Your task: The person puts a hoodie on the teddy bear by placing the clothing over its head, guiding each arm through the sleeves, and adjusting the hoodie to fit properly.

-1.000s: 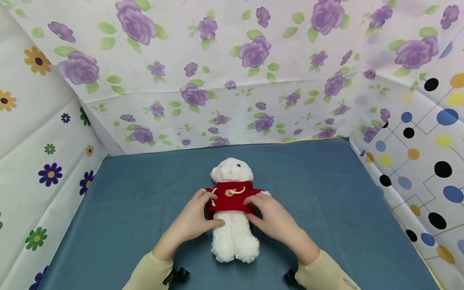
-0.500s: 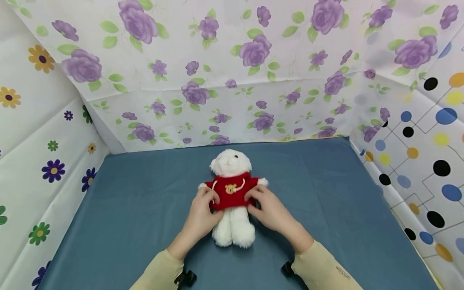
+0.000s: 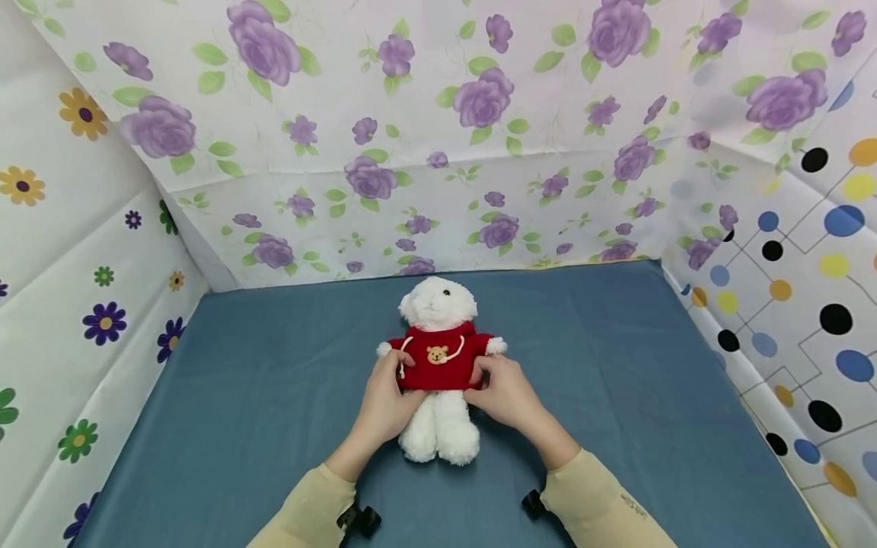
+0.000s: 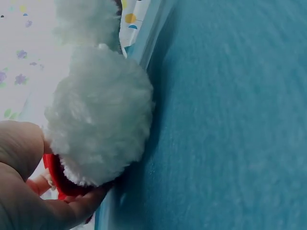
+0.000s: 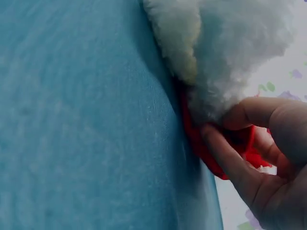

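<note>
A white plush teddy bear point(image 3: 454, 430) lies on its back on the blue cloth, head toward the back wall. Its red sweater point(image 3: 438, 374) has a small bear face and white cords on the chest. At its left side in the head view, my left hand point(image 3: 385, 399) grips the sweater's lower edge, thumb by the leg and fingers up on the side. My right hand point(image 3: 508, 392) holds the opposite side of the hem. Up close in the right wrist view, thumb and fingers hold around the red hem point(image 5: 204, 155) beside the white fur. Some fingertips are hidden.
Blue cloth point(image 3: 274, 380) covers the table around the bear. A purple-rose curtain point(image 3: 438, 160) rises along the back edge, with a flower-print sheet point(image 3: 62, 320) at left and a dotted sheet point(image 3: 788, 320) at right.
The teddy bear has shifted away toward the back wall, and both hands have gone with it. The sweater front looks flatter, and the hands sit closer around its hem.
</note>
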`<action>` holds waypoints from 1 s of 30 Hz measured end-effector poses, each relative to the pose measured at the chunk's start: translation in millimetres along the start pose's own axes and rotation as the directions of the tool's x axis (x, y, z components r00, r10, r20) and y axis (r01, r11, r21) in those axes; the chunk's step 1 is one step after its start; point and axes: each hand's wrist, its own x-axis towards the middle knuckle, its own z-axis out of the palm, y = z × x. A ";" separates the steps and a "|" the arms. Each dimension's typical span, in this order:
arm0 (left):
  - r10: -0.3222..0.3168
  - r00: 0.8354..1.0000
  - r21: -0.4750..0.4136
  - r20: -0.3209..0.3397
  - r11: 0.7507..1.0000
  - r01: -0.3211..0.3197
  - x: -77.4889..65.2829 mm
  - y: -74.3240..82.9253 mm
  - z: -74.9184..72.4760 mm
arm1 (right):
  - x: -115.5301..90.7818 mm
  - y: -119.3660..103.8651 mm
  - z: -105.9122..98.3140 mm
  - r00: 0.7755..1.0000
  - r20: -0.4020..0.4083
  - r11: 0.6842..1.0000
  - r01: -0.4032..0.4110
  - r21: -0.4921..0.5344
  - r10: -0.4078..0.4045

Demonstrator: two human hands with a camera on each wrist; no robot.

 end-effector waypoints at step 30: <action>-0.127 0.991 -0.183 0.048 0.974 0.134 -8.6 10.3 6.5 | -7.3 -18.5 -2.1 0.984 0.076 0.983 -0.167 0.077 0.162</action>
